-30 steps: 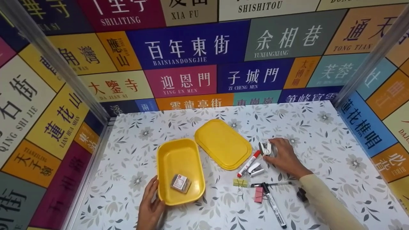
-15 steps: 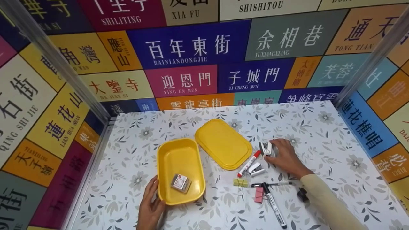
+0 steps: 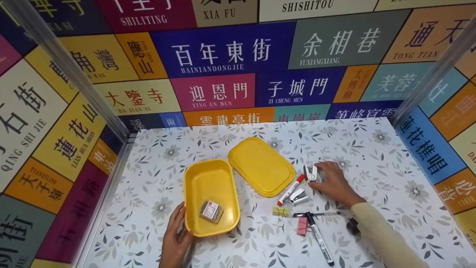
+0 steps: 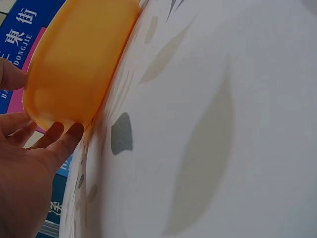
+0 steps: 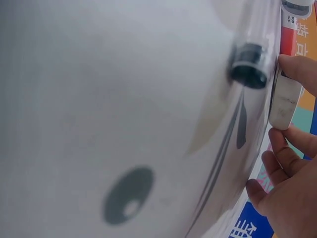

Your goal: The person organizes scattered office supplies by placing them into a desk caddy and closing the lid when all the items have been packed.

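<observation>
A yellow plastic box [image 3: 212, 178] stands uncovered on the table, with a small greyish block with a white label [image 3: 211, 210] inside it. My left hand [image 3: 176, 234] holds the box at its near left corner; in the left wrist view its fingertips touch the outer wall. Over on the right, my right hand [image 3: 333, 182] pinches a small white stapler [image 3: 312, 173] between thumb and fingers, low at the table. The right wrist view shows only its pale rounded end [image 5: 286, 101]. A second white stapler [image 3: 298, 196] lies just nearer, beside a red-capped marker [image 3: 290, 190].
The yellow lid [image 3: 261, 166] lies right of the box. Nearer are a yellow binder clip [image 3: 280, 212], a pink binder clip [image 3: 302, 226], a black marker [image 3: 320, 240] and a pen [image 3: 327, 214]. A black object [image 3: 352, 225] sits by the right sleeve. Sign-printed panels surround the table [image 3: 148, 160].
The head view has shifted slightly. Both hands, the box and the stapler keep their places on the table.
</observation>
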A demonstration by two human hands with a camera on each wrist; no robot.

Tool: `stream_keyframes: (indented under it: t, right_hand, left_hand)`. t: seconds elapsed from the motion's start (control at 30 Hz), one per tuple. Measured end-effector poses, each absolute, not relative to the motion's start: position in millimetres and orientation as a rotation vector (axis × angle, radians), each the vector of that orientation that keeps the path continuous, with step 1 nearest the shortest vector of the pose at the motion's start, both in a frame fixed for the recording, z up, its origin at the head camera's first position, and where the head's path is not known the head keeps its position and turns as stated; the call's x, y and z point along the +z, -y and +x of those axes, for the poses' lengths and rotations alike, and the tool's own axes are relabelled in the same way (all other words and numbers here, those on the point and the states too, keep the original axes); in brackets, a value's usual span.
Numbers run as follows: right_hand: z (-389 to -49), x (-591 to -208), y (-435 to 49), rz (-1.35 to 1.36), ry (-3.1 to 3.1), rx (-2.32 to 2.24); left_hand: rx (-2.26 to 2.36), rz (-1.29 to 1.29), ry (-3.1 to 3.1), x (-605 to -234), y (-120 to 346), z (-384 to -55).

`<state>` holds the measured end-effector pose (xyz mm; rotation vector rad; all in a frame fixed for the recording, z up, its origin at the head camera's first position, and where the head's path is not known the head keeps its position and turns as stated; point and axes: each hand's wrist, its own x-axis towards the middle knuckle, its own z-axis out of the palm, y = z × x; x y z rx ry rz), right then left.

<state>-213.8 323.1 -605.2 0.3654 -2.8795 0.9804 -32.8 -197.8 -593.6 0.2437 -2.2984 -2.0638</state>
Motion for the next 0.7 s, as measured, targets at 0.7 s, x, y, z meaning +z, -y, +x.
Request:
stream_keyframes:
  t: [0.7]
  right_hand:
    - [-213.8, -605.7, -320.8, 0.502, 2.729, 1.002]
  left_hand:
    - [-2.088, 0.186, 2.251, -597.5, 198.2, -33.4]
